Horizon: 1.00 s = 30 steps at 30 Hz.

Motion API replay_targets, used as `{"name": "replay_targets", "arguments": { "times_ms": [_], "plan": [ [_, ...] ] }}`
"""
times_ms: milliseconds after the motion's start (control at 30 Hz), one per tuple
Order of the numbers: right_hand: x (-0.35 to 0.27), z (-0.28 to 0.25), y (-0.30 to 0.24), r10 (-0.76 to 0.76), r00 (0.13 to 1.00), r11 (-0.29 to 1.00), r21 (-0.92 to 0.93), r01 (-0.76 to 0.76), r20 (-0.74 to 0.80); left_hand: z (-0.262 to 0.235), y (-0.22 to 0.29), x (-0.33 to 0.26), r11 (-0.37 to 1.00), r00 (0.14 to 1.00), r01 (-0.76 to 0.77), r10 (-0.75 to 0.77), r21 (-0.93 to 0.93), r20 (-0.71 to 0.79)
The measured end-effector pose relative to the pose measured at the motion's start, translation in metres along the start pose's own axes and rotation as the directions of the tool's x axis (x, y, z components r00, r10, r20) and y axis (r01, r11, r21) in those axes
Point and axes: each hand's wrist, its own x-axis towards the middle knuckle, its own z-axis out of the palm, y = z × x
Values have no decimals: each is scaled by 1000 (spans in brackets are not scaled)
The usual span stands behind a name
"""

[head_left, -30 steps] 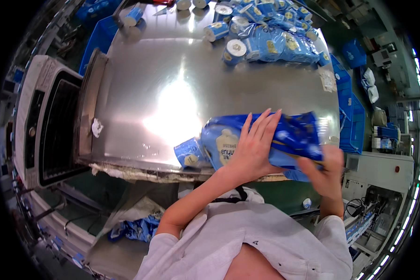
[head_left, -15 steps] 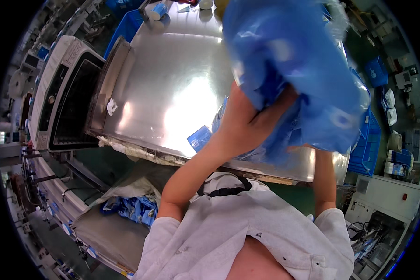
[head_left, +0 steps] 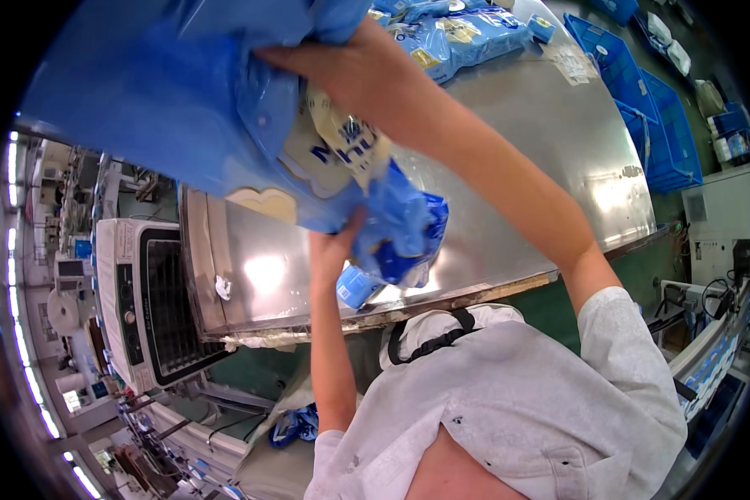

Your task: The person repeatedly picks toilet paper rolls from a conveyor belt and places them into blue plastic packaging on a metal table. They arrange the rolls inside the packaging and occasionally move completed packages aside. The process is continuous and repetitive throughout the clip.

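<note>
Big blue plastic bag up in air over bench, near my head. My right hand clutching its upper part; left hand gripping bunched lower end. Small blue pack at bench near edge. Blue crates beyond right edge.

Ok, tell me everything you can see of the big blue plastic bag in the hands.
The big blue plastic bag is a glossy, crumpled film bag, blue with white and cream printed panels. It is lifted close to the camera, filling the upper left of the view, above the steel table. Its lower end hangs bunched and twisted. The right hand grips it from the top; the left hand reaches up and touches its lower bunched part. Its contents cannot be seen.
</note>
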Motion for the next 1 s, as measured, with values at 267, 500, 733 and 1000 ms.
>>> {"name": "replay_targets", "arguments": {
  "times_ms": [267, 500, 733, 1000],
  "plan": [
    [-125, -96, 155, 634, 752, 532, -808, -255, 180, -169, -1, 4, 982, 717, -185, 167, 47, -677],
    [-267, -117, 234, 919, 377, 7, -954, -299, -111, -307, -60, -27, 624, 534, 116, 618, 773, -578],
    [-295, -110, 259, 880, 436, -8, -923, -384, -189, -314, -264, -10, 63, 915, 354, 183, 933, -360],
    [-351, -85, 221, 707, 554, 133, -687, -714, -439, -232, -356, -27, 329, 968, 250, -88, 911, -234]
  ]
}}
